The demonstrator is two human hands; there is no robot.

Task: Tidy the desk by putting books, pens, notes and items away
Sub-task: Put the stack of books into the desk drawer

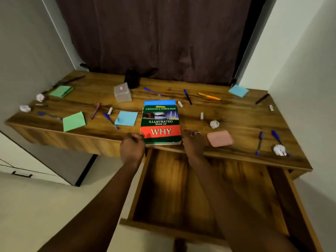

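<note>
The book (161, 122), titled "Illustrated Book of WHY", lies flat at the near middle edge of the wooden desk (236, 113), its near edge sticking out a little over the open drawer (181, 188) below. The left hand (132, 146) has its fingers curled at the book's near-left corner. The right hand (192, 142), with a ring on 1 finger, is curled against the near-right corner. The 2 hands are apart, with the book clamped between them.

Just left of the book sits a blue sticky-note pad (126, 118), and further left a green pad (74, 121). A blue pen (111, 120) lies between these 2 pads, with a red pen (95, 110) just beyond it. A clear plastic box (122, 92) stands beyond the book to the left, and a dark cup (132, 78) stands behind the box.

Right of the right hand rests a pink rounded case (220, 138), and a crumpled paper ball (214, 124) lies just beyond it. An orange pen (209, 96) lies toward the far right, near a second blue pad (238, 90) at the far edge. A dark curtain (154, 33) hangs behind the desk.
</note>
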